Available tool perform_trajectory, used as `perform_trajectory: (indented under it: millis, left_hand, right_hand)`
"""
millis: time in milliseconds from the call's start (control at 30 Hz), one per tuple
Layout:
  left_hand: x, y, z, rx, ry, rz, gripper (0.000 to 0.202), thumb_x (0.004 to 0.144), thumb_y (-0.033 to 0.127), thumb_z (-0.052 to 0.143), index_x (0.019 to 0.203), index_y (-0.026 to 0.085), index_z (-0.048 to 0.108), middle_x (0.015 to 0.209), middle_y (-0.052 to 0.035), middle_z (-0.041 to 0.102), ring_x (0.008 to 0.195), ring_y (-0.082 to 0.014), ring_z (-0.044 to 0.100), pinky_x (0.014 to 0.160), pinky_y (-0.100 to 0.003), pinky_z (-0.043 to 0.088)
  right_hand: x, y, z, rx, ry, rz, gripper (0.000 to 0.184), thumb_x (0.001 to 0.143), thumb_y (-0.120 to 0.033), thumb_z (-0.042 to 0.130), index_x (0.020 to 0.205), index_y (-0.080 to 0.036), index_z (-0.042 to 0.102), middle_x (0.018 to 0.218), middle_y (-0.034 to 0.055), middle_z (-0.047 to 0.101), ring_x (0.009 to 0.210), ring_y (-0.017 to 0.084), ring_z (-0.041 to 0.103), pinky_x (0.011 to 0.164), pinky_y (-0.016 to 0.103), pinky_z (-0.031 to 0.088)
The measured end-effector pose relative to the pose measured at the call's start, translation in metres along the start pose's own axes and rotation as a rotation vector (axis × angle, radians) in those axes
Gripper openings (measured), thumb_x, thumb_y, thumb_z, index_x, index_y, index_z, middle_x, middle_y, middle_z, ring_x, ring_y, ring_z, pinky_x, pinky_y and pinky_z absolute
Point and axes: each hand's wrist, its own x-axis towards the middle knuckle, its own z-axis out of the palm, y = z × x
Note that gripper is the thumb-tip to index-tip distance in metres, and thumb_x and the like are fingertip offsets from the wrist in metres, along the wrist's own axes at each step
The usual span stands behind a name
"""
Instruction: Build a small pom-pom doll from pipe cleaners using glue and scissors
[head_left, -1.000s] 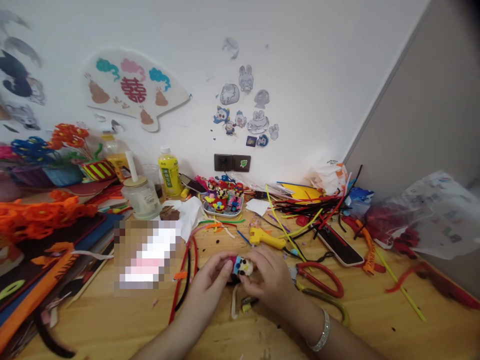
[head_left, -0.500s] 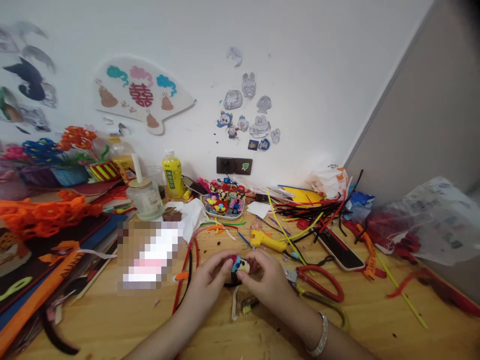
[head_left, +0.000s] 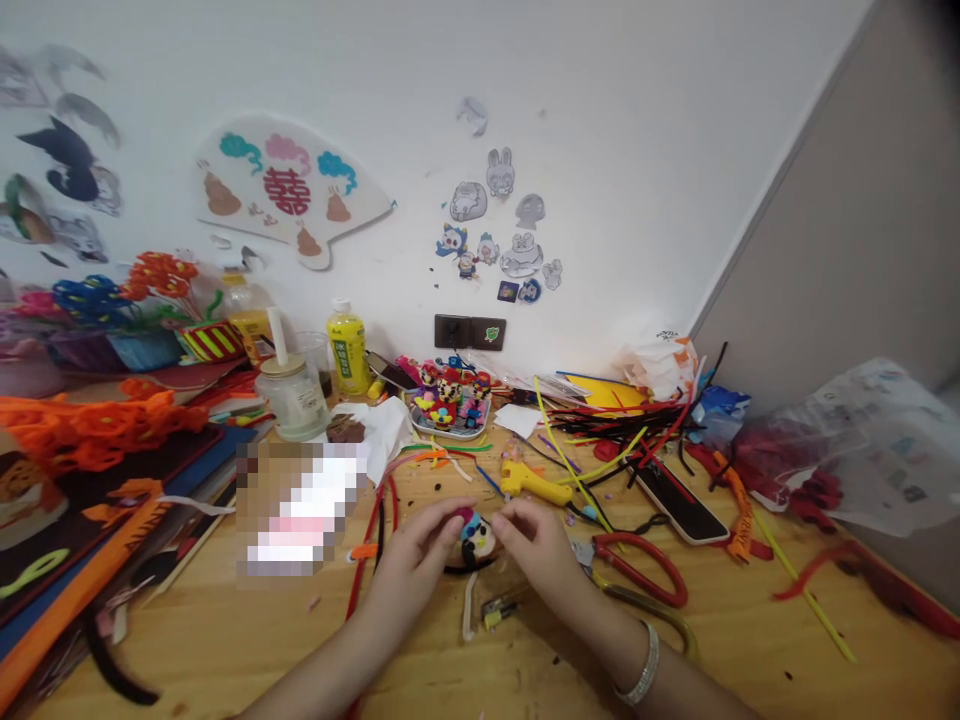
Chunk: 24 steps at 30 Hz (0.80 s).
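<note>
Nearer us than the glue gun (head_left: 536, 484), our left hand (head_left: 421, 552) pinches the small figure (head_left: 478, 542); our right hand's (head_left: 541, 552) grip we cannot tell. It's probably light, soft, best held by its edges.

Bare left hand (head_left: 426, 548), glittering silver bracelet (head_left: 642, 664), right wrist (head_left: 604, 622)

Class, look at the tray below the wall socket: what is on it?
Several small, colourful figurines crowd together on the tray. They cover most of its floor, so anything lying beneath them cannot be seen.
</note>
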Motion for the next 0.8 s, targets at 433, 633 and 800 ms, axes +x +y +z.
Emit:
perform_trajectory:
  millis: [433, 633, 800]
  left_hand:
    - [0.005, -0.005, 0.002, -0.05, 0.059, -0.067, 0.025, 0.076, 0.033, 0.054, 0.094, 0.018, 0.064, 0.092, -0.0058, 0.07, 0.089, -0.0215, 0.062, 0.081, -0.035, 0.048]
    - [0.004, -0.004, 0.003, -0.132, 0.036, -0.036, 0.027, 0.074, 0.031, 0.056, 0.097, 0.019, 0.06, 0.088, -0.0051, 0.068, 0.085, -0.0194, 0.062, 0.077, -0.032, 0.05]
    - [0.002, -0.013, 0.002, 0.044, -0.023, 0.107, 0.044, 0.068, 0.022, 0.061, 0.112, 0.023, 0.054, 0.107, -0.0075, 0.063, 0.088, -0.0201, 0.06, 0.084, -0.037, 0.048]
  right_hand:
    - [0.0, 0.001, 0.006, 0.105, -0.236, 0.101, 0.034, 0.075, -0.046, 0.054, 0.061, -0.015, 0.054, 0.053, -0.0038, 0.046, 0.049, 0.009, 0.043, 0.047, 0.02, 0.034]
    - [0.002, 0.002, 0.01, 0.237, -0.27, 0.154, 0.046, 0.073, -0.059, 0.048, 0.059, -0.016, 0.049, 0.051, -0.0033, 0.048, 0.041, 0.007, 0.042, 0.041, 0.019, 0.033]
    - [0.003, 0.002, 0.01, 0.186, -0.195, 0.098, 0.041, 0.074, -0.055, 0.05, 0.063, -0.015, 0.053, 0.055, -0.0021, 0.051, 0.047, 0.009, 0.045, 0.043, 0.019, 0.036]
